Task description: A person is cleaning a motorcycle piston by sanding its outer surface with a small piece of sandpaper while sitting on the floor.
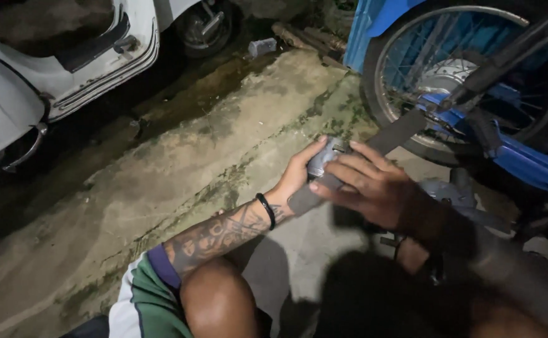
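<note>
While you are crouching on the stained, cracked concrete floor (180, 156), your left hand (296, 178) is cupping a small grey metal part (324, 159) from behind, fingers curled around its far side. Your right hand (368, 188) is closing over the front of it, fingertips pressing on the part and on the near end of a flat dark grey strap-like bar (393, 134) that is running up toward the spoked wheel of the blue motorcycle (468, 75). The part is sitting between both palms, just in front of that wheel.

Judging by its dull metal look, the part is probably stiff, fairly dense for its size and possibly greasy, so you are likely better off gripping its edges than its smooth faces. The bar looks rigid; holding it close to the part would steady it.

A white scooter body (55, 56) is standing well apart at the upper left. A small grey can-like container (261, 47) is lying near the back; its contents cannot be made out.
</note>
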